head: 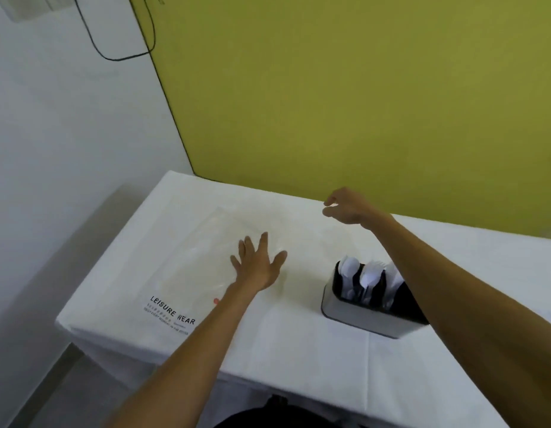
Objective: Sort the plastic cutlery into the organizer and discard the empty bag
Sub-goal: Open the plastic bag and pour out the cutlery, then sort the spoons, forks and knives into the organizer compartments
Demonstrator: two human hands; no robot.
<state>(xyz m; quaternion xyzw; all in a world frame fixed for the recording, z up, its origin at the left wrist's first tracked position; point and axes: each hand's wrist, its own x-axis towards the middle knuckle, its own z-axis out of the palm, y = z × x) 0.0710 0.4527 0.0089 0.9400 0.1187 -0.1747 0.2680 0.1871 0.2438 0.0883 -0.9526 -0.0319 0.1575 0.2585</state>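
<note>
A clear plastic bag [190, 267] printed "LEISURE WEAR" lies flat on the white table [298, 341], and it looks empty. My left hand [257, 265] rests on the bag's right part with its fingers spread straight. My right hand [348, 206] hovers over the far side of the table, near the bag's far right corner, fingers loosely curled and holding nothing. A grey and black organizer [357, 315] stands to the right, under my right forearm. White plastic cutlery [368, 278] stands upright in its compartments.
A green wall [345, 88] runs right behind the table's far edge. A white wall [51, 134] with a hanging black cable [119, 55] is at the left. The table's left edge drops to a grey floor [36, 381].
</note>
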